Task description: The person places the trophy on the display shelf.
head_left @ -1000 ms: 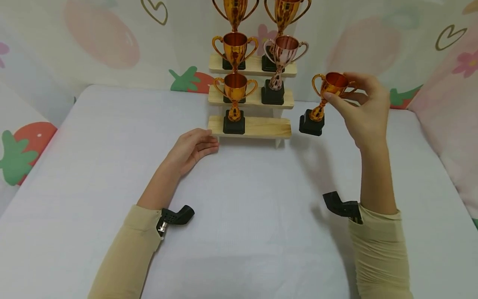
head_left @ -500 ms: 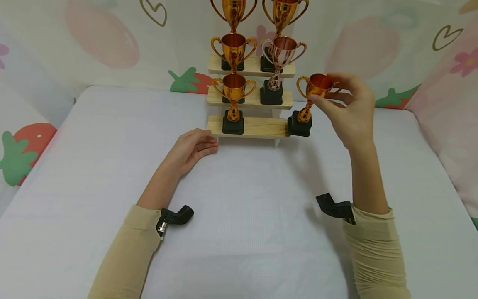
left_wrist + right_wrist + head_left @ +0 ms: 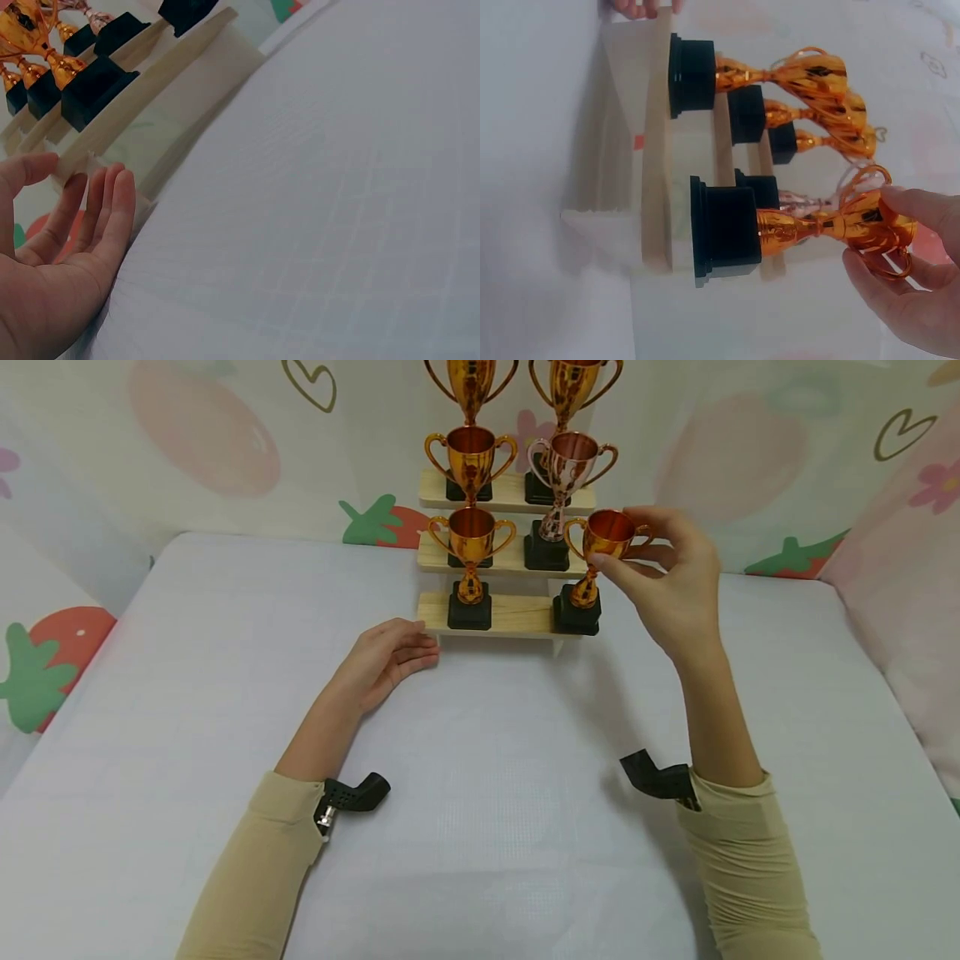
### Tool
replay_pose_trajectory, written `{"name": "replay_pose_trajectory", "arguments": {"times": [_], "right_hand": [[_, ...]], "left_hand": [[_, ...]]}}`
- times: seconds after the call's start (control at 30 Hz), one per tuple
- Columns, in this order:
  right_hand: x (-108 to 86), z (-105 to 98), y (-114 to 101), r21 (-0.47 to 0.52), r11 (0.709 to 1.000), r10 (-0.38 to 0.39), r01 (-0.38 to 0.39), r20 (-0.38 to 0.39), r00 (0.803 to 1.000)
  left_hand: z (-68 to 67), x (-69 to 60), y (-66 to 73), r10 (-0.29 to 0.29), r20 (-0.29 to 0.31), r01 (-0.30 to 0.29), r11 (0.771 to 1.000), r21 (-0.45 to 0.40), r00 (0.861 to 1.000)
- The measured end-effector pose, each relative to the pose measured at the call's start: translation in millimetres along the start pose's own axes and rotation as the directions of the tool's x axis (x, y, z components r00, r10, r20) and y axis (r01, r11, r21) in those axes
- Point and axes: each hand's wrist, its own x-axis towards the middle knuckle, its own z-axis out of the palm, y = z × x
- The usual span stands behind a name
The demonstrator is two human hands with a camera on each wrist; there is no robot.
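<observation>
My right hand [image 3: 671, 581] pinches a small gold trophy cup [image 3: 609, 533] by its bowl, between thumb and fingers. The trophy's black base [image 3: 724, 231] is over the right end of the stand's lowest shelf, slightly tilted in the head view; whether it touches the wood I cannot tell. At the left end of that shelf, my left hand [image 3: 386, 662] holds the board's corner, thumb and fingers on either side in the left wrist view. The wooden tiered stand [image 3: 521, 614] bears another gold trophy [image 3: 471, 537] at the left of its lowest shelf.
On the middle shelf stand a gold trophy [image 3: 470, 456] and a pink-silver trophy [image 3: 570, 468]. Two larger gold trophies occupy the top shelf [image 3: 510, 492], their upper parts cut off in the head view. A white cloth [image 3: 480, 777] covers the table; a printed curtain [image 3: 712, 452] hangs behind.
My right hand has carried the gold trophy leftward, from beside the stand to over the lowest shelf's right end. The left hand has stayed at the shelf's left end.
</observation>
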Motion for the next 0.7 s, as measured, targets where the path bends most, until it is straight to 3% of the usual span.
{"name": "replay_pose_trajectory", "arguments": {"times": [0.17,0.7], "right_hand": [[0.3,5.9,-0.6,-0.015,1.000,-0.002,0.003,0.021,1.000],[0.8,24.7,7.6,0.082,0.994,-0.074,0.072,0.025,0.997]], "left_hand": [[0.5,-0.1,0.1,0.006,-0.002,-0.006,1.000,0.003,1.000],[1.6,-1.5,0.7,0.000,0.002,0.000,1.000,0.002,1.000]]}}
